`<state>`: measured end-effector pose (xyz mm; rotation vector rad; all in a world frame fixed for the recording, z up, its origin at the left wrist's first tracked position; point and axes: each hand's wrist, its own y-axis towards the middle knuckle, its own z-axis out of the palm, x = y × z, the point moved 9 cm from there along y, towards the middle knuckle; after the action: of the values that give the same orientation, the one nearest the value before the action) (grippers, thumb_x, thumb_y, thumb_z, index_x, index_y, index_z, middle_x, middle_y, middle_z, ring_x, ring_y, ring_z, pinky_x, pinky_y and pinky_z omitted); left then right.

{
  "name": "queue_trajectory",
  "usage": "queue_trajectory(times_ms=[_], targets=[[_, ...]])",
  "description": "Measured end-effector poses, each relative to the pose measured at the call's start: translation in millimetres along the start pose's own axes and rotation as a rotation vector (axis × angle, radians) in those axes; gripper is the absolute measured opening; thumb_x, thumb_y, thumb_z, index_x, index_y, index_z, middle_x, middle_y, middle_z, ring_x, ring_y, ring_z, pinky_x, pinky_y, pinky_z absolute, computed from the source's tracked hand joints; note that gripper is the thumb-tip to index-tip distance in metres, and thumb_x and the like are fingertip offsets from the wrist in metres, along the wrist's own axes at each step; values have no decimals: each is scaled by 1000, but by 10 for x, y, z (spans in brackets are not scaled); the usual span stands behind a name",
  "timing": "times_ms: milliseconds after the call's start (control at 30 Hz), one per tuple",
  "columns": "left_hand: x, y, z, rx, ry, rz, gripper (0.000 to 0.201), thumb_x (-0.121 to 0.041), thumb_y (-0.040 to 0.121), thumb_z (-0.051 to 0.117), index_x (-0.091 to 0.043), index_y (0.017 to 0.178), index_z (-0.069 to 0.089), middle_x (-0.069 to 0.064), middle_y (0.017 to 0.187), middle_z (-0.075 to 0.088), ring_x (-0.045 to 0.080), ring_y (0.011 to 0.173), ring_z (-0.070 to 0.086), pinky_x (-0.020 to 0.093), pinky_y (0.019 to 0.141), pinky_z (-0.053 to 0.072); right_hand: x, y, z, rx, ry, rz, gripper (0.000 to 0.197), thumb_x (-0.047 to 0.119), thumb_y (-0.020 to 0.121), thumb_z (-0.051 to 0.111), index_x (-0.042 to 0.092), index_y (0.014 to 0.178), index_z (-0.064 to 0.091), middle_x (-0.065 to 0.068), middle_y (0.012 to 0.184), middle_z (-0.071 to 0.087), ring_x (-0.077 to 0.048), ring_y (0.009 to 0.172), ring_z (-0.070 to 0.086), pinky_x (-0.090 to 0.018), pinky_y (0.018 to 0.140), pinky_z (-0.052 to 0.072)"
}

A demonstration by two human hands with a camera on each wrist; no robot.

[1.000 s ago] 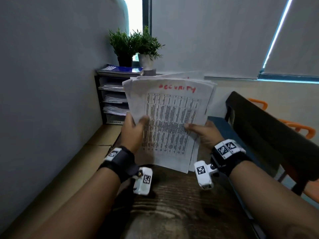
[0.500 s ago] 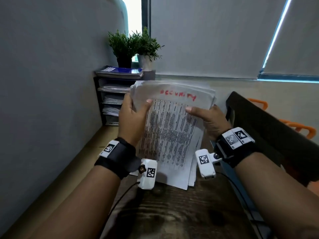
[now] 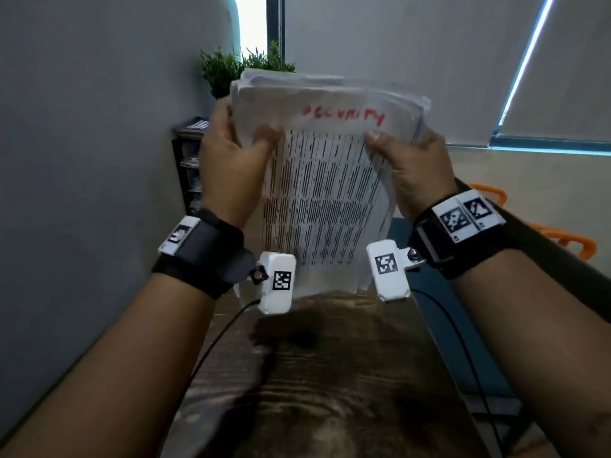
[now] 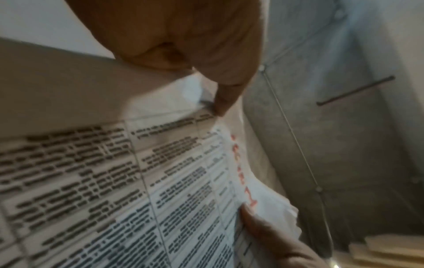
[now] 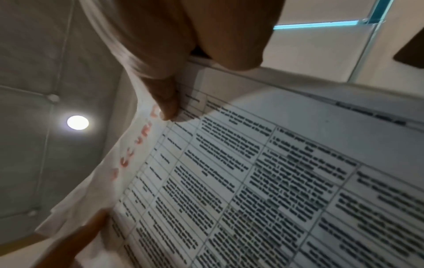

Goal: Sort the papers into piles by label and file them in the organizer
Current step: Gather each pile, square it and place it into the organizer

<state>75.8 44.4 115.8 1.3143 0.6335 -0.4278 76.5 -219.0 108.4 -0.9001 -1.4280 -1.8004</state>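
Note:
I hold a thick stack of white papers (image 3: pixel 325 193) upright in front of me, its lower edge just above the wooden desk (image 3: pixel 330 375). The top sheet bears a printed table and a red handwritten label near its top (image 3: pixel 344 114). My left hand (image 3: pixel 231 160) grips the stack's left edge, thumb on the front sheet. My right hand (image 3: pixel 413 166) grips the right edge the same way. Both wrist views show the sheet (image 4: pixel 160 181) (image 5: pixel 252 181) close up with a thumb pressed on it. The black tiered organizer (image 3: pixel 188 170) stands at the back left, mostly hidden behind my left hand.
A grey partition wall (image 3: pixel 99 160) runs along the left. Potted plants (image 3: pixel 231 71) sit behind the papers at the back. A dark chair back (image 3: pixel 545 259) and orange chairs (image 3: pixel 562 239) lie to the right. Window blinds (image 3: pixel 413 61) fill the background.
Both hands have slid up from the stack's lower half to near its top, and the stack has risen and come closer, now hiding most of the organizer and plants.

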Motion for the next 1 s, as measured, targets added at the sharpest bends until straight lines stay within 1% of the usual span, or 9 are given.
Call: queue_trajectory(times_ms=[133,200,300,400,467,600,733,833,1000], targets=[[639,-273,-70,63,-71,-296,26,-29,89,71,-19,113,70,3,112,75,21,107,70,44,94,56,-216,-12,-53,38,-84,27,29,18,78,80,9,105,72,-12,104,76,-30,98,73,-54,93,56],[1016,-606,-48,84,-44,-459,19,-26,97,64,-17,111,72,-2,104,77,16,100,72,36,86,57,-697,-153,-83,149,-84,174,44,17,77,81,6,118,68,-14,113,73,-33,107,70,-56,97,53],[1256,-961,-2,103,15,-527,19,-30,101,56,-21,113,67,-5,111,74,10,105,69,28,85,53,-1302,-459,-166,234,-49,370,69,10,75,83,-1,137,52,-14,122,70,-29,112,68,-40,90,58],[1367,-979,67,113,65,-529,20,-29,103,53,-16,115,62,-2,113,71,8,102,67,31,85,51,-1402,-598,-241,156,-102,375,59,-5,83,72,-3,137,50,-13,119,70,-20,105,71,-21,74,58],[1288,-851,114,105,89,-480,22,-27,103,51,-11,116,59,1,111,70,10,100,66,31,82,50,-1258,-521,-232,107,-148,333,46,-1,85,72,-4,129,58,-6,109,72,-12,96,73,-16,72,57],[967,-583,91,33,62,-343,23,-27,102,55,-10,116,54,0,110,68,5,94,66,19,74,54,-983,-237,-205,62,-84,263,62,19,71,87,-6,122,61,-15,111,74,-25,102,73,-44,98,54],[983,-664,-32,-8,-2,-336,27,-24,96,64,-17,119,51,-4,114,68,2,100,67,23,84,56,-1028,-273,-213,114,-38,278,46,3,81,74,-3,125,61,-19,114,72,-31,103,71,-46,94,55],[1186,-927,19,106,38,-434,30,-27,98,62,-19,126,52,-10,115,68,-3,99,67,25,85,55,-1224,-458,-215,180,-13,326,56,15,72,83,4,124,65,-16,119,71,-33,112,67,-55,105,47],[1055,-893,150,120,79,-382,19,-20,103,53,-22,122,54,-12,107,66,-16,83,63,4,64,48,-1116,-442,-188,119,-79,262,50,32,66,90,8,106,73,-13,107,75,-30,105,71,-54,103,49]])
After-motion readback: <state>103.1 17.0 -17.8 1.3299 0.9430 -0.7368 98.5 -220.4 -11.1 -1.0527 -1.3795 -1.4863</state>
